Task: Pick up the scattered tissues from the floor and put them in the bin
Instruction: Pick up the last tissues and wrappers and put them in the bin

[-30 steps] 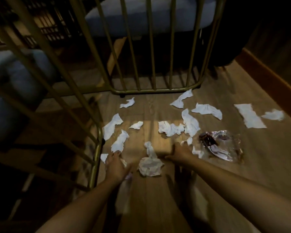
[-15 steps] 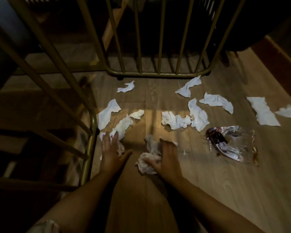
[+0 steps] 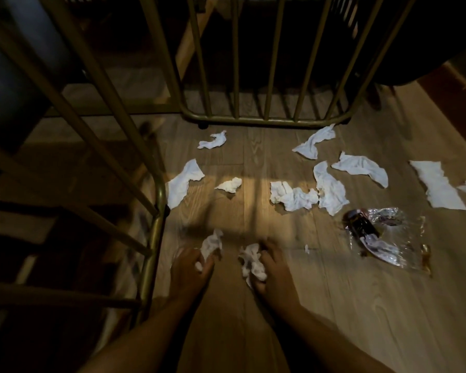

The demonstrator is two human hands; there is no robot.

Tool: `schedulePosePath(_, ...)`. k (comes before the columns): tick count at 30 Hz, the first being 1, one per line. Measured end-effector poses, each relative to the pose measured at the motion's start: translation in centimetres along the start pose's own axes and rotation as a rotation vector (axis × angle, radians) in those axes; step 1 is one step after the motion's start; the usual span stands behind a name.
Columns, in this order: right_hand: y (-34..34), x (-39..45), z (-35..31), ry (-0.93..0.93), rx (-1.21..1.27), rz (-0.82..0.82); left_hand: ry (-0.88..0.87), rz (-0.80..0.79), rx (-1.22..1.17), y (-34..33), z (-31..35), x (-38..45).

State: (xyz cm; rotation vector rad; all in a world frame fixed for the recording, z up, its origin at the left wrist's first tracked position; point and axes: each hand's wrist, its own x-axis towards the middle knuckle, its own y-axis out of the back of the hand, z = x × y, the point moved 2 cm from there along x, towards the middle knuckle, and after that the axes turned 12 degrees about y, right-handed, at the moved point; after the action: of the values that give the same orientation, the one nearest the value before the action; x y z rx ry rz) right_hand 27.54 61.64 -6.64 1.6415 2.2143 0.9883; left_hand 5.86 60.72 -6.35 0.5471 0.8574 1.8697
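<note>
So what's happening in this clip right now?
A person is gathering tissues off a wooden floor. The left hand grips one crumpled tissue and the right hand grips another wad. Many more torn pieces are scattered ahead, beside a shiny plastic wrapper and a brass-coloured metal frame. No bin is in view.

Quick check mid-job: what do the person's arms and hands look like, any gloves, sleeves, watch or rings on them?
Both forearms are bare as far as the picture shows them, with no sleeve in view. The left hand and right hand wear no gloves. No watch, band or ring shows, though the light is dim and the hands are slightly blurred.
</note>
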Motion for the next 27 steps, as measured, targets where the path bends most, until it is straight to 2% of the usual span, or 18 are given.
schedulePosePath(4,1.8,1.4,-1.1,-0.082,0.154,0.191,0.263,0.057,-0.077,0.1,0.5,2.4)
schedulePosePath(7,3.1,5.6,-1.4,0.038,0.016,0.218,0.233,0.113,-0.131,0.6,2.6,5.8)
schedulePosePath(11,3.3,12.6,-1.5,0.035,-0.078,0.14,0.19,0.004,-0.232,0.2,5.0,10.2)
schedulePosePath(15,1.9,17.9,-1.2,0.039,-0.125,0.084,0.12,-0.015,-0.213,-0.4,6.3,13.1)
schedulePosePath(18,0.0,20.2,-0.1,0.179,-0.22,-0.037,0.162,0.009,-0.178,-0.9,5.4,16.0)
schedulePosePath(21,-1.3,20.5,1.1,0.218,-0.357,-0.177,0.18,0.088,-0.06,-2.0,3.6,16.8)
schedulePosePath(23,-2.0,19.2,1.7,0.27,-0.365,-0.138,0.176,0.119,0.009,-2.8,3.0,17.0)
schedulePosePath(24,-2.0,18.3,1.8,0.282,-0.351,-0.079,0.167,0.056,-0.001,-2.8,3.1,17.0)
schedulePosePath(26,-1.8,15.8,1.4,0.221,-0.272,-0.011,-0.01,-0.333,-0.17,-3.4,3.8,17.8)
schedulePosePath(27,-1.5,14.6,0.9,0.151,-0.208,0.004,-0.047,-0.484,-0.161,-3.9,4.2,17.3)
